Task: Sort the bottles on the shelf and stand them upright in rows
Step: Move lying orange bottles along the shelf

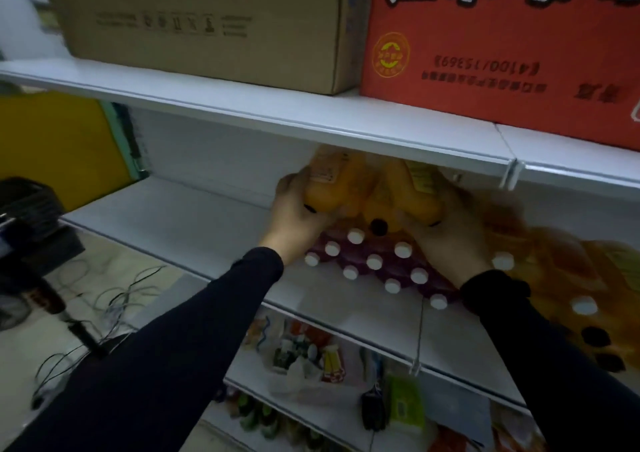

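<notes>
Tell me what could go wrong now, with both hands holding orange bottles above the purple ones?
1. The left hand and right hand each grip an orange bottle close under the upper shelf edge; one could knock against it.
2. A slipped bottle could fall onto the purple bottles standing below and topple some.
3. The right sleeve lies near the front white caps and might brush them.

Probably a small shop: white tiered shelving (311,119) stocked with rows of bottles (374,261) and cartons (502,42) above.
</notes>
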### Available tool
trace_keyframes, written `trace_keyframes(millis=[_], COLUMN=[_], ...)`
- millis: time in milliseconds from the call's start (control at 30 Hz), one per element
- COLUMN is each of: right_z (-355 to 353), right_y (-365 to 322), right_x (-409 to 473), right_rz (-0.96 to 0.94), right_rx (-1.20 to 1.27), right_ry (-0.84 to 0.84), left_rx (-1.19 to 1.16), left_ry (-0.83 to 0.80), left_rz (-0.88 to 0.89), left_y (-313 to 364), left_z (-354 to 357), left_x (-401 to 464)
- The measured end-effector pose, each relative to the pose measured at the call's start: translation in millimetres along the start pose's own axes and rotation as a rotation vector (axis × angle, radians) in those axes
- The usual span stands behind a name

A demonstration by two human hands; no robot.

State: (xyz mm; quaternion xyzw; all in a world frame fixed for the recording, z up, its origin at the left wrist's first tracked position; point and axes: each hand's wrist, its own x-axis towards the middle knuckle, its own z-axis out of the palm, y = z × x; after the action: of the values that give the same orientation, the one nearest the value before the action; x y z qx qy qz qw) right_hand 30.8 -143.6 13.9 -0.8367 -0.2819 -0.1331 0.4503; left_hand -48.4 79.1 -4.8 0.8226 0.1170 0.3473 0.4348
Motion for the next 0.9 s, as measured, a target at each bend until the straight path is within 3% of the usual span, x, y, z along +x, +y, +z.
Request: trace_keyframes(millis=[200,367,633,900], right_z=[72.5,168.9,337.1,449.7], right_y=[-62.4,-111.5,-164.2,-169.2], right_x=[4.4,7.9,9.7,24.5], right_rz=[-0.105,-0.148,-0.003,0.134], right_rx=[0.138,0.108,0.030,-0.060], right_ry=[-0.197,-0.240,-0.341,-0.469], left_rx=[0.087,0.179,0.296,0.259], left_ry=[0.142,0.180,0.051,-0.034], left_rz=[-0.071,-0.141,-0.262,-0.349], left_y=[-61.0,-144.1,-264.9,-341.2], left_z=[-97.5,-187.6,-316.0,-351.7], left_x=[-5.1,-10.2,4.1,36.2])
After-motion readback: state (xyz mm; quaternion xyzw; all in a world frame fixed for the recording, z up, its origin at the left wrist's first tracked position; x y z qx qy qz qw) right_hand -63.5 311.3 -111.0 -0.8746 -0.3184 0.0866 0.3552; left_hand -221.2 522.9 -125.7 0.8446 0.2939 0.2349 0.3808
